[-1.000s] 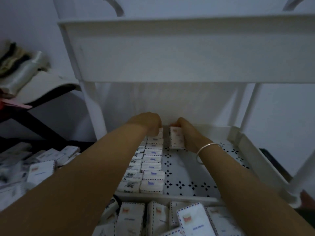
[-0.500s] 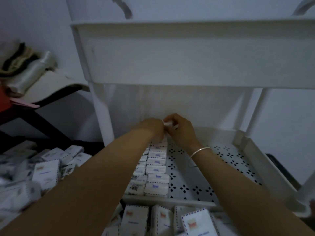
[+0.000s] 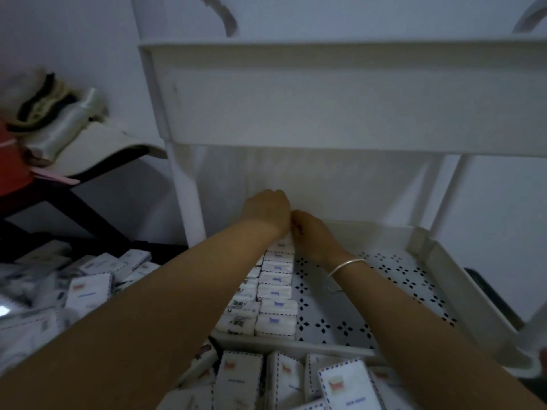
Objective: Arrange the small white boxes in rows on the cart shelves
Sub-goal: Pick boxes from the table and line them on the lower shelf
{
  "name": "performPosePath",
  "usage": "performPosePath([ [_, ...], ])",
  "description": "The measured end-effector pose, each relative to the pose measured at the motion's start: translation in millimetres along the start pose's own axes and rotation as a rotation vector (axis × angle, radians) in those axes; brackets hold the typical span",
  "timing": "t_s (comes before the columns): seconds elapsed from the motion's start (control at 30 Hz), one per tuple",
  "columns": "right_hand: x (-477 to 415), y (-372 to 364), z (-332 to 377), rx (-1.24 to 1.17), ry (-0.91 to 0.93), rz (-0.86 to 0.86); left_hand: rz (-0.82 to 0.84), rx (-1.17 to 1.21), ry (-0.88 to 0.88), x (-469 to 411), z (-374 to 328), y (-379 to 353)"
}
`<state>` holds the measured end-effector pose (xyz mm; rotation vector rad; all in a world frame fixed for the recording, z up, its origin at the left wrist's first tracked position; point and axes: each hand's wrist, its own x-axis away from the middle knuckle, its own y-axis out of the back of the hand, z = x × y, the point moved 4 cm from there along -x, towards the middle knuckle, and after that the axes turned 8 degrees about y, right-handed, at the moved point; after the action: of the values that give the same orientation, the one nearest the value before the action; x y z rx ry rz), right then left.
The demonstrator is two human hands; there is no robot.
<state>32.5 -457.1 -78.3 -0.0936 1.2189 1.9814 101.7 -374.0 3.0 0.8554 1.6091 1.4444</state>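
Both hands meet at the centre of the frame, at the far end of the shelf: left hand (image 3: 266,210) knuckles-up, right hand (image 3: 310,236) touching it from the right. Their fingers curl down and away from my camera, so I cannot tell whether either one pinches a box or merely presses on the last one. Small white boxes (image 3: 276,291) lie in two rows on the cart shelf (image 3: 384,294), running from the lower centre straight up the frame to the hands. Each box has its long axis across the row, left to right. What matters next, as I judge it, is that the bare perforated floor lies to the right of those rows, under the right forearm, so the right hand is nearer the next row's start. Loose boxes (image 3: 239,377) sit at the bottom edge, on the near side of both wrists, so a reach back would be needed first.
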Motion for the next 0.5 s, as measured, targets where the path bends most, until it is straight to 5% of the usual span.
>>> performPosePath([
  [0.2,-2.5,6.2,3.8,0.213,0.055,0.058,0.082,-0.075,-0.109,34.4,-18.1,36.0],
  [0.5,44.9,60.1,65.7,0.198,0.041,0.048,0.2,0.004,-0.344,127.4,21.1,63.8],
])
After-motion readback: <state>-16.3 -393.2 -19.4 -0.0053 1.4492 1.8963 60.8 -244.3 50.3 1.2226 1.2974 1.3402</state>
